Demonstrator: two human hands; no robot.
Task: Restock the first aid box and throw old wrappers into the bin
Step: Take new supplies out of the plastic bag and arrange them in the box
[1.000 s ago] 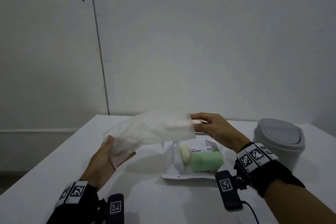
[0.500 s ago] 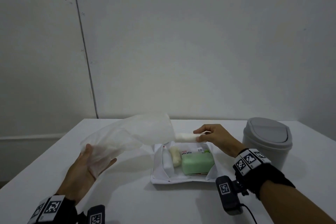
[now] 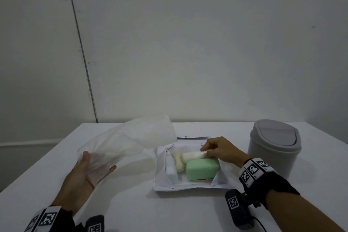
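Observation:
The white first aid box [image 3: 188, 184] lies open on the table's middle. Inside it are a green block [image 3: 202, 168], a cream roll [image 3: 178, 162] and a small white bottle [image 3: 170, 165]. My right hand [image 3: 222, 149] is shut on a white bandage roll [image 3: 194, 155], holding it low over the box, its far end touching the cream roll. My left hand [image 3: 82, 179] holds up a clear plastic wrapper [image 3: 130, 141] to the left of the box, its open end above the box's left rim.
A grey bin [image 3: 274, 147] with a closed swing lid stands at the right of the box. The white table [image 3: 122, 203] ends at a pale wall behind. Black wrist bands with printed markers sit on both my forearms.
My right hand drew the bandage roll out of the wrapper and lowered it into the box. My left hand kept the wrapper raised, now empty.

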